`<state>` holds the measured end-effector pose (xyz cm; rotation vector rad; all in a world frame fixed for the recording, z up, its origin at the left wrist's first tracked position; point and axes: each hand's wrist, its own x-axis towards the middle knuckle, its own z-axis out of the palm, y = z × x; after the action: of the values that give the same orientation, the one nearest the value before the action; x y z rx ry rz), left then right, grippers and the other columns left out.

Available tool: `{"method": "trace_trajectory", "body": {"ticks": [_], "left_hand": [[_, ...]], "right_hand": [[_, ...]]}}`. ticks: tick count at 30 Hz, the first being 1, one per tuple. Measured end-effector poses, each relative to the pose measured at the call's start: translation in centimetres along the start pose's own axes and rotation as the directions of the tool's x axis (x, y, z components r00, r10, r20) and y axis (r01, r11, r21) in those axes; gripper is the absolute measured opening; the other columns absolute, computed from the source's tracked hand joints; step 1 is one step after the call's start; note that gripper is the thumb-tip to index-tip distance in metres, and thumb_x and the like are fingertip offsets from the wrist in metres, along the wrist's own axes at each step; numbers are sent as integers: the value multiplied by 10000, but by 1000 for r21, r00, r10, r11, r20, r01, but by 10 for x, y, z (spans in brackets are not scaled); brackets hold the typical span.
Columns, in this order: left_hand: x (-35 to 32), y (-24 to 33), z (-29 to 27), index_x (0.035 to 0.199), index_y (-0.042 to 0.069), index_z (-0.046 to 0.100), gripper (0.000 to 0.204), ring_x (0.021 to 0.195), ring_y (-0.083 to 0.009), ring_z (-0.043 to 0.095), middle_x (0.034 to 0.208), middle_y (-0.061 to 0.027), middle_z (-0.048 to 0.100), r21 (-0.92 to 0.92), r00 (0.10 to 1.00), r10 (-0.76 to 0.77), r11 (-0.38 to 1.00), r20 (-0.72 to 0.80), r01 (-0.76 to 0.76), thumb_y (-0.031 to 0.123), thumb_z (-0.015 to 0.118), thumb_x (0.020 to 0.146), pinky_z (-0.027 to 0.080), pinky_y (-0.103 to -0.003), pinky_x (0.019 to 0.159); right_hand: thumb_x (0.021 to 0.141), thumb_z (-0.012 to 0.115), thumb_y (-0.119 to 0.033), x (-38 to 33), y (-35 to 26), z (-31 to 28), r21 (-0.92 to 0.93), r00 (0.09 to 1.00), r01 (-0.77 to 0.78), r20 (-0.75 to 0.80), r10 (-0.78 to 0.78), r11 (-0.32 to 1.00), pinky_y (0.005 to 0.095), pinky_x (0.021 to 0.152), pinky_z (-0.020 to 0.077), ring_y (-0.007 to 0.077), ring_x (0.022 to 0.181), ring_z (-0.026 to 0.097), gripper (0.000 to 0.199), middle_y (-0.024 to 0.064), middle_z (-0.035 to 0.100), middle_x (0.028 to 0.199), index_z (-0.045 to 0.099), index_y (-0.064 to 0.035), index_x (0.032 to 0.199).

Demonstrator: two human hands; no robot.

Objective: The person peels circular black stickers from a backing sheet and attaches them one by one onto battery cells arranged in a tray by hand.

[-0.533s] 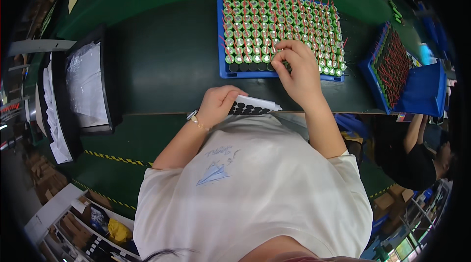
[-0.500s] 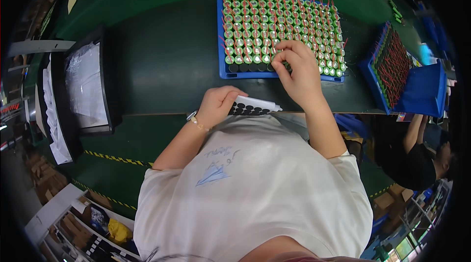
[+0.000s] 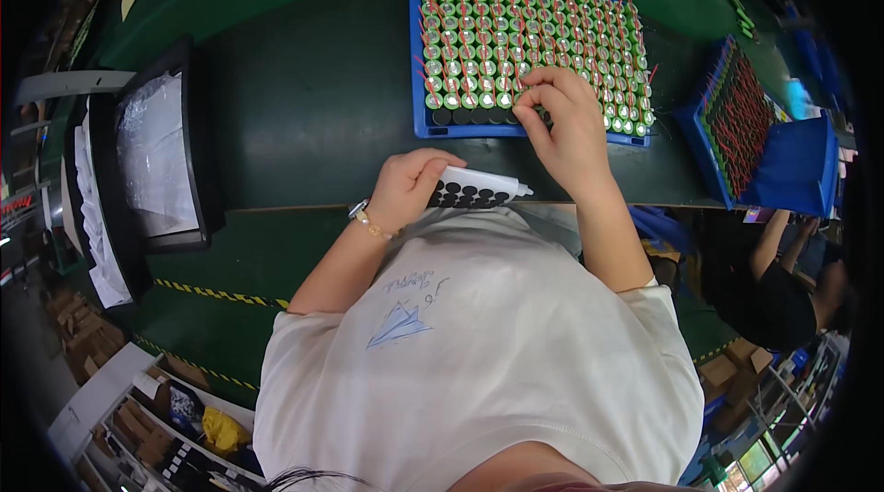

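We count one near tray (image 3: 488, 132) of cells (image 3: 468, 68), at least four discs (image 3: 461, 116) on its front row. There the right hand (image 3: 566, 128) pinches, on what we cannot tell; the left hand (image 3: 403, 190) grips one sheet (image 3: 483, 181) by the bench edge (image 3: 304, 203). Open room lies leftward.

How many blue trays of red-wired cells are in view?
2: one blue tray beneath the right hand, a second tray farther right. More could be hidden.
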<state>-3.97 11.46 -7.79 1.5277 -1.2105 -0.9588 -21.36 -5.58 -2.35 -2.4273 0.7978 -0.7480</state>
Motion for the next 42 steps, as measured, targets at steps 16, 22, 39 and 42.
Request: {"method": "trace_trajectory", "body": {"ticks": [16,22,39,42], "left_hand": [[0,42,13,1034,59,694,176,734,-66,562,816,-18,657,-227,963,-117,972,-245,60,149,556,971,474,-234,692],[6,51,20,1058,64,679,159,729,-76,579,885,-30,672,-121,986,-96,989,-139,79,132,576,959,474,-230,684],[14,57,19,856,71,613,326,670,-288,617,774,-100,636,419,996,1,907,89,-38,326,784,745,479,-378,601],[15,52,19,827,67,619,297,669,-302,611,744,-111,627,381,994,46,921,101,-82,318,764,763,468,-388,596]], "right_hand": [[830,640,-133,-51,-17,-7,430,953,199,123,-275,881,399,903,463,314,1004,599,235,168,601,1141,592,-45,1043],[973,524,-269,-63,-16,1,773,998,6,38,-55,634,408,948,444,273,1106,540,357,216,481,1255,469,1,1200],[784,379,152,-52,-16,-11,750,993,-103,115,25,654,330,868,463,217,933,581,263,152,589,1054,585,3,848],[775,424,145,-51,-16,-15,741,997,-60,82,-1,669,320,843,472,219,931,586,242,149,590,1064,595,-5,857]]}}
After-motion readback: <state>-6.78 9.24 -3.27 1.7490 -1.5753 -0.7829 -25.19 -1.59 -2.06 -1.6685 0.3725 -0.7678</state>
